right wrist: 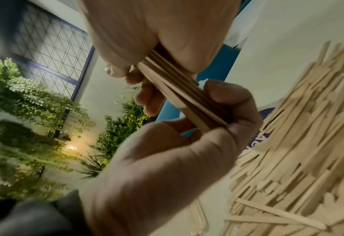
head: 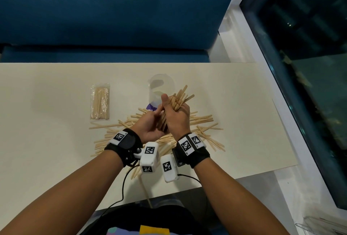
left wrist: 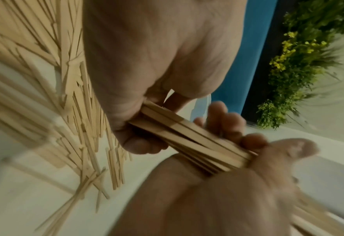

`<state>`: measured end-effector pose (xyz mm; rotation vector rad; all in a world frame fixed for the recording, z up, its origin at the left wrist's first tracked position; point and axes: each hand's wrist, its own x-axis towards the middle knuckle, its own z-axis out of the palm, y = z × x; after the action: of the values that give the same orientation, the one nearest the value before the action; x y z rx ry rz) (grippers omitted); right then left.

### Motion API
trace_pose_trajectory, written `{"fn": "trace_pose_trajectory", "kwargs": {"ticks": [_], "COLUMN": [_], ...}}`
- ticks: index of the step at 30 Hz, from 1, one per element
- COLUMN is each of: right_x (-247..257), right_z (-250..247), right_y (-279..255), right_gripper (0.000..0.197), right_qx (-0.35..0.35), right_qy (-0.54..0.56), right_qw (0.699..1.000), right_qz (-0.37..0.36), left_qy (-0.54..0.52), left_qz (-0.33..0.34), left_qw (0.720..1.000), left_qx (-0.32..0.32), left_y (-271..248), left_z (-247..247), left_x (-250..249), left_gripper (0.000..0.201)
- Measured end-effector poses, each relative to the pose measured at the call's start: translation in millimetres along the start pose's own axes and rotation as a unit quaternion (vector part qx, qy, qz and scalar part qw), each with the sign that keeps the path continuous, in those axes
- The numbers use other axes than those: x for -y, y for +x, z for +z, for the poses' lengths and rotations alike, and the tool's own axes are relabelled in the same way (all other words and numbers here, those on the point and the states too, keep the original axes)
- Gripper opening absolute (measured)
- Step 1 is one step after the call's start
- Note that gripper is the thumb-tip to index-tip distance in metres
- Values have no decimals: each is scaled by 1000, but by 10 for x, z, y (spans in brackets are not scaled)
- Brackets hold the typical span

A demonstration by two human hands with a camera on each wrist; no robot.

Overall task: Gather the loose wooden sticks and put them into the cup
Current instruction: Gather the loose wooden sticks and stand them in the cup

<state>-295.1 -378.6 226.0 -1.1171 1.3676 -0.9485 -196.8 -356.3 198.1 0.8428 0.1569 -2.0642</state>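
Wooden sticks in a bundle (head: 175, 103) are clasped by both hands above the scattered pile of sticks (head: 204, 122) on the desk (head: 47, 122). The right hand (head: 176, 116) wraps its fingers and thumb around the upper part of the bundle; the left hand (head: 150, 126) holds the lower part from the side, its thumb pressed against the sticks. In the wrist views the fingers of both hands curl round the same bundle.

The clear plastic cup (head: 160, 88) stands just behind the hands, on the far side of the pile, and its mouth faces up. The long axis of the bundle is tilted, with the top ends fanning away from the person and a little to the right, past the cup's rim. I judge that the right hand is nearer to the cup, so the bundle should be turned upright and moved slightly left and forward.

The cup's lower part is hidden behind the hands. A purple thing (head: 150, 108) near its base is cut off and I cannot tell what it is. A sealed packet of sticks (head: 100, 103) lies to the left of the cup.
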Motion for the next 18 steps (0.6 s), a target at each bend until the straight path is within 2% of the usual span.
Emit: {"fn": "trace_pose_trajectory", "kwargs": {"ticks": [3,6,9,11,14,18], "right_x": [-31,-51,-66,-102,-123,-116], "right_z": [-33,-21,-30,-34,-12,3], "right_y": [3,12,21,41,46,53], "right_gripper": [36,40,41,37,36,33], "right_qx": [10,27,39,31,24,17], "right_qy": [-24,-28,-33,-48,-45,-23], "right_qw": [1000,999,998,998,997,994], "right_qz": [2,-2,20,30,55,105], "left_qy": [-2,98,253,313,319,341], "left_qz": [15,24,41,65,92,111], "left_qw": [1000,994,962,941,935,917], "left_qx": [-2,-36,-90,-113,-123,-174], "left_y": [51,60,45,36,44,54], "left_z": [16,5,-2,17,31,9], "left_x": [-25,-12,31,47,52,51], "left_gripper": [39,28,36,35,35,38]}}
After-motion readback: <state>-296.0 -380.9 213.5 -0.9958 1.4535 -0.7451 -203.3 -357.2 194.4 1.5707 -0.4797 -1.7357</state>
